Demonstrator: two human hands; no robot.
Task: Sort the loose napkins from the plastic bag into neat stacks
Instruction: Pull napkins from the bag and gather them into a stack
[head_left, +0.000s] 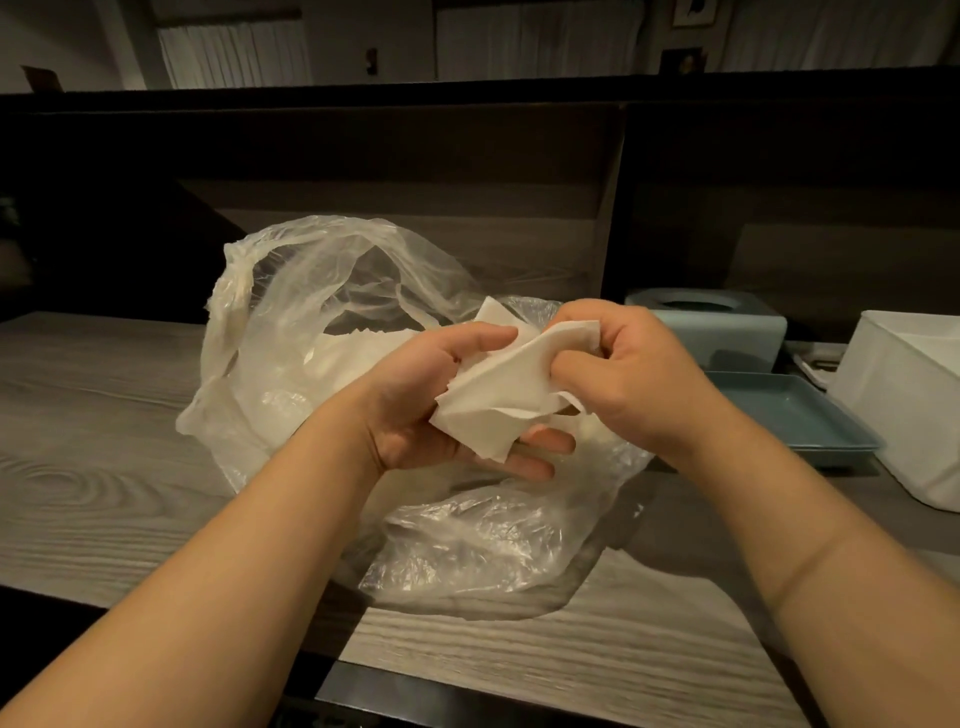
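Both forearms reach out over the tabletop (104, 395) toward the plastic bag (322, 291), which lies crumpled and open-mouthed with more white napkins (358, 348) showing through its film. Just above the bag's near side, my left hand (441, 405) lies palm up under a crumpled napkin (498, 395), its thumb laid along the top edge, while my right hand (618, 364) pinches the napkin's right edge with curled fingers. So both hands are clamped on the same sheet, close together. I judge I am flattening one napkin freshly taken out; no stack shows yet. Next I must pull it smooth, fold it square and lay it on bare tabletop left of the bag. Right of the bag sit a blue tray (800, 415), a tissue box (727, 322) and a white container (914, 395).
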